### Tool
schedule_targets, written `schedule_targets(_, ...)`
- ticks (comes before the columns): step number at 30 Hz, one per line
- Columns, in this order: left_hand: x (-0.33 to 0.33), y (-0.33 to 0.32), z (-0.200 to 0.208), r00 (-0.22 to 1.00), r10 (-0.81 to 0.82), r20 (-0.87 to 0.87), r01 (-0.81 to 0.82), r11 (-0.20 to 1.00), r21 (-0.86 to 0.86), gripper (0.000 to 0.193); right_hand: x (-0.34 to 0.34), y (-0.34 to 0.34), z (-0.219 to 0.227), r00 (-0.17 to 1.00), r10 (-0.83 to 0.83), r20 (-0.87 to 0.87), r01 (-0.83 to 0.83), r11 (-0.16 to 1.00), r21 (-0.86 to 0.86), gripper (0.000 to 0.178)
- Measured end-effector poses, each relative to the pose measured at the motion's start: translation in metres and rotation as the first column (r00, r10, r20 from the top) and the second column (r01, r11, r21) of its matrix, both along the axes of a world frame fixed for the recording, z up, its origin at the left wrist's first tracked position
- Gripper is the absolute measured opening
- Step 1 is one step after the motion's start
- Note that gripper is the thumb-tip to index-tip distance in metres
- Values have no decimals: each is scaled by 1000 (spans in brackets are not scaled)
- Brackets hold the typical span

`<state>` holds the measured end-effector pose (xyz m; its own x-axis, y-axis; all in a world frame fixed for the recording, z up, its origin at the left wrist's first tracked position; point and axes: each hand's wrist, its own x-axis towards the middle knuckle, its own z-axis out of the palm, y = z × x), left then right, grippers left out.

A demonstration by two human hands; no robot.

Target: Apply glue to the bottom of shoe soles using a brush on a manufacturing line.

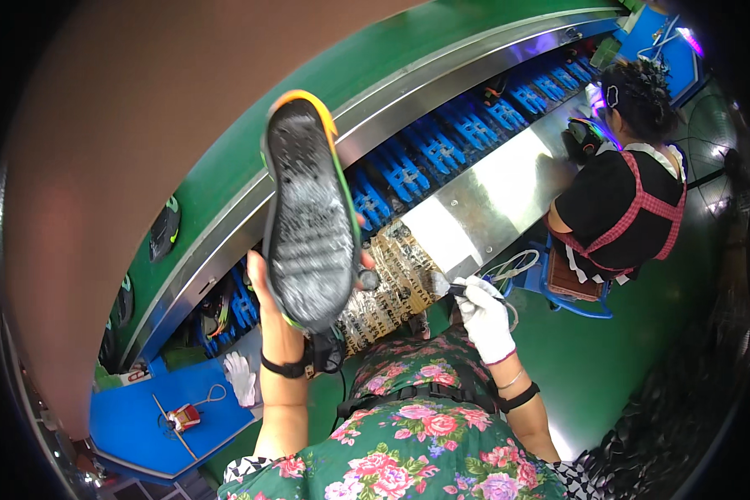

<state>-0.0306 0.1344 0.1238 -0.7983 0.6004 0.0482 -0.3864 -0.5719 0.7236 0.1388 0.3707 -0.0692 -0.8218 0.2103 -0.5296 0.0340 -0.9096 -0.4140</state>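
My left hand [270, 310] is bare and closed round the edges of a shoe sole [310, 225], lifted in front of me. Its black, glossy, wet-looking face is turned up, and a bright orange and green rim shows along the toe and side. Most of the palm is hidden behind it. In a white glove, my right hand [483, 317] grips a small brush [456, 289] by its dark handle. The pale tip of the brush is over the edge of the bench, which is wrapped in brown printed tape [392, 283], apart from the sole.
A metal-edged green conveyor [225, 196] carries several dark shoes at the left. Blue racks [442, 150] line its near side. A co-worker [633, 183] sits at the right. On a blue table [133, 408] are a white glove [240, 379] and a small corded object.
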Motion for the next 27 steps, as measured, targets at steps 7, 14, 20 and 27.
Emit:
schedule_targets(7,-138,-5,-5,902,46,429,-251,865,435,94,-21,-21,8,983,176,-43,-166,970,178,21)
schedule_targets(14,-217,-37,-29,879,113,462,-397,711,581,85,-28,-38,4,970,230,-80,-210,957,201,22)
schedule_targets(20,-143,41,-4,793,44,607,-483,653,584,109,-24,-21,10,975,220,-2,-216,960,179,20)
schedule_targets(27,-209,159,19,921,51,387,-189,925,329,73,-40,6,14,976,209,-61,-203,974,101,18)
